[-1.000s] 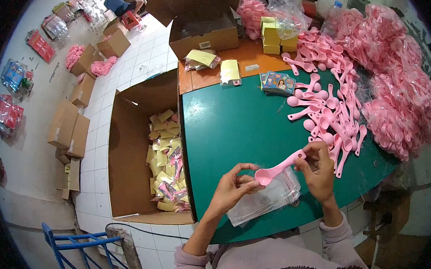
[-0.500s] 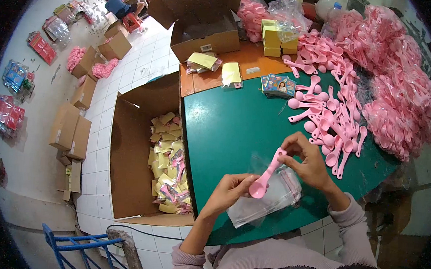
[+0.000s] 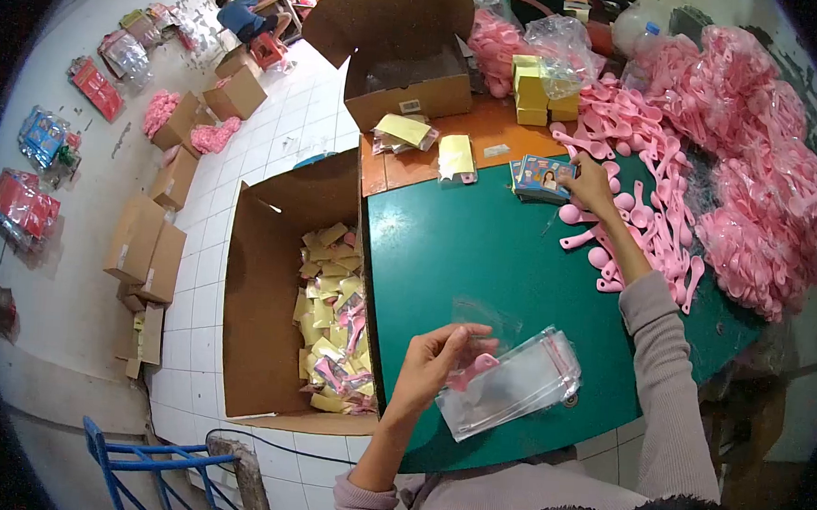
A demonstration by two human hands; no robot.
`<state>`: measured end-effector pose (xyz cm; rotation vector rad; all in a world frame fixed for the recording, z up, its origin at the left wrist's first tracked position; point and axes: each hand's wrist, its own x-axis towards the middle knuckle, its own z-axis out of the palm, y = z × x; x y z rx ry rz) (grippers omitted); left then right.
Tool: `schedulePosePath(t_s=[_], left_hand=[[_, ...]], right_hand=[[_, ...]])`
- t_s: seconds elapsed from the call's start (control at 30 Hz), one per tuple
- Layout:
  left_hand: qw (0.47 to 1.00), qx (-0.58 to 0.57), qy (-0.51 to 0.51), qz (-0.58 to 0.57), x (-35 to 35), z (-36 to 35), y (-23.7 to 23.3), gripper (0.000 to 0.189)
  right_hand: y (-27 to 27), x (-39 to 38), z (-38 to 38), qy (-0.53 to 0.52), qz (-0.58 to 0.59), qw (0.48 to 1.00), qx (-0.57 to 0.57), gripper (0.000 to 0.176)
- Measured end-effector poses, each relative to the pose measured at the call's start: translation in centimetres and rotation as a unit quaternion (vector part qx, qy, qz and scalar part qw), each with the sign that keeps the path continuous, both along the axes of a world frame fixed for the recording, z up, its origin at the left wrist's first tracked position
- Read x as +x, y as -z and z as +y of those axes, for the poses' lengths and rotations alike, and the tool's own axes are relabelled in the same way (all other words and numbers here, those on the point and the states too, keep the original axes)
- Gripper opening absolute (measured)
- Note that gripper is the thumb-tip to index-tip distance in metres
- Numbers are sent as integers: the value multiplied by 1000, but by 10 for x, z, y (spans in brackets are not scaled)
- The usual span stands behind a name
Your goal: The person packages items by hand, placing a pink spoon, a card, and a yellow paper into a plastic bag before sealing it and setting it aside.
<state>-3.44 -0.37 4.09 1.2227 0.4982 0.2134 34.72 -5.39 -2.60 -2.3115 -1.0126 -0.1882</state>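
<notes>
My left hand (image 3: 435, 364) is closed at the table's near side on a clear plastic bag, with a pink spoon (image 3: 472, 371) partly hidden at its fingers. Beside it a stack of clear bags (image 3: 513, 388) lies on the green table (image 3: 446, 248). My right hand (image 3: 591, 184) reaches to the far side, its fingers closed on the right edge of a stack of printed cards (image 3: 542, 179). Loose pink spoons (image 3: 654, 209) lie to the right of that hand.
An open carton (image 3: 275, 294) left of the table holds bagged spoons with yellow cards (image 3: 334, 321). Yellow boxes (image 3: 531, 94) and another open carton (image 3: 409, 101) stand behind. Bulk bags of spoons (image 3: 759, 183) are piled right. A person (image 3: 240, 18) sits far off.
My right hand has let go of the spoon and moved away to the card stack. The spoon is now lower at my left hand, with clear plastic around it. The view has shifted slightly.
</notes>
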Motion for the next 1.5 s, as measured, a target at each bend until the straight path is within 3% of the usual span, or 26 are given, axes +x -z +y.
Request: schedulePosePath(t_s=[0.03,0.1,0.37,0.43,0.5,0.57,0.6,0.67,0.9,0.93,1.0,1.03,1.13,1.23,1.3,1.37,1.43,1.5], left_hand=[[1000,9,5,3,0,2,0,34],[1000,16,12,9,-1,2,2,34],[999,5,46,-9,8,0,4,35],[999,1,33,0,6,2,2,35],[1000,-4,22,7,5,3,1,35],[999,13,23,20,5,6,3,34],[999,13,26,19,6,5,3,34],[1000,5,21,0,7,3,4,32],[989,126,81,-7,4,5,0,27],[977,190,94,34,3,6,-4,26],[958,257,104,75,0,5,-6,25],[959,259,106,37,-1,3,-3,26],[955,275,110,-13,-3,-10,-4,30],[937,321,136,24,-3,-15,-4,39],[922,377,84,20,-4,-20,-3,42],[924,370,86,45,-5,-16,1,43],[925,363,85,71,-10,-9,5,44],[930,331,136,87,-15,3,6,47]], right_hand=[[-4,-5,-2,6,49,997,65,36],[-11,-8,-6,2,67,994,84,35],[-42,-17,-19,-8,-98,993,58,30],[-83,-64,-30,-97,136,981,99,25],[-90,-104,-41,-259,279,901,206,26],[-128,-154,-62,-222,362,901,88,22],[-128,-167,-68,-219,362,902,89,22],[-129,-183,-79,-336,222,912,77,20],[-139,-198,-88,-349,58,935,18,19],[-137,-200,-89,-351,55,935,19,19],[-130,-205,-87,-400,111,909,20,19],[-129,-208,-88,-401,111,909,22,19],[-123,-216,-87,-440,254,857,-81,24],[-106,-221,-83,-453,267,847,-80,24],[-95,-218,-82,-467,269,841,-48,23],[-90,-208,-83,-486,302,815,-93,22],[-89,-203,-84,-469,309,822,-96,20],[-87,-197,-80,-411,296,861,-49,17]])
